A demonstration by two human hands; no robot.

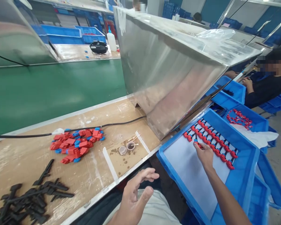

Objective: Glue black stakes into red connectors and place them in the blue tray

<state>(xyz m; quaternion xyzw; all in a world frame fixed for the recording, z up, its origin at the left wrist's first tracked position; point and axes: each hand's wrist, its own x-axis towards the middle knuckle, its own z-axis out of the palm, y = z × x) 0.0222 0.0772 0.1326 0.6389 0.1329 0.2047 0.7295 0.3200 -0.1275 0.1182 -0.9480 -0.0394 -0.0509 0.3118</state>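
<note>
My right hand reaches into a blue plastic tray and pinches a small red, blue and black part. Beside it, rows of similar red parts with black stems lie on the tray's white liner; the fingers hide some of them. My left hand hovers above my lap, thumb and fingers apart, with nothing in it. On the bench sit a pile of red and blue pieces and a heap of black plastic parts.
A small open pot of dark paste and its lid rest between white tape strips. A black cable crosses the bench. A tall metal hood rises behind. At right, a co-worker sits near more blue bins.
</note>
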